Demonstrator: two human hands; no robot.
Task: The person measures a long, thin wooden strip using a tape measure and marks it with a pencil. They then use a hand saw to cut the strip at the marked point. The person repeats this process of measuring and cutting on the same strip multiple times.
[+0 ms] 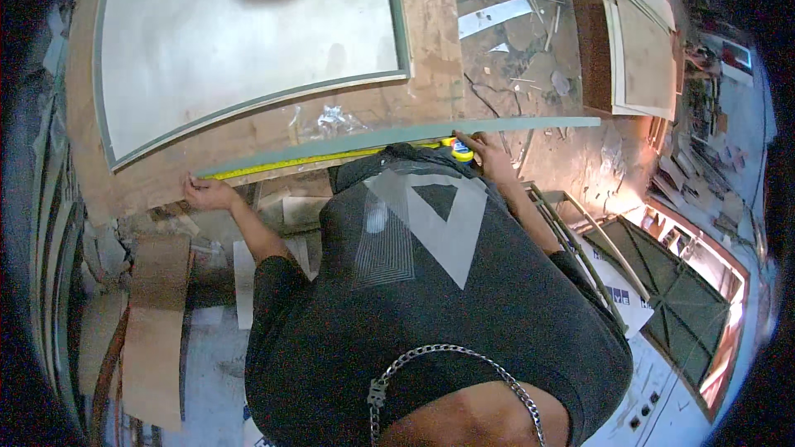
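Note:
A long narrow grey-green strip (530, 123) lies across the near part of the wooden table. Along its near edge runs the pulled-out yellow blade (290, 164) of a tape measure. My left hand (209, 193) is closed at the left end, its fingertips pinching the blade's end against the strip. On the right, the yellow and blue tape measure case (460, 150) sits by my right hand (490, 156), whose curled fingers hold it, one finger resting on the strip. Part of the blade passes behind my dark shirt.
A large pale panel with a grey-green edge (402, 33) lies on the wooden table (431, 93) beyond the strip. Crumpled clear plastic (331, 120) sits between them. Stacked boards (642, 50) stand at far right, dark framed panels (687, 281) at near right.

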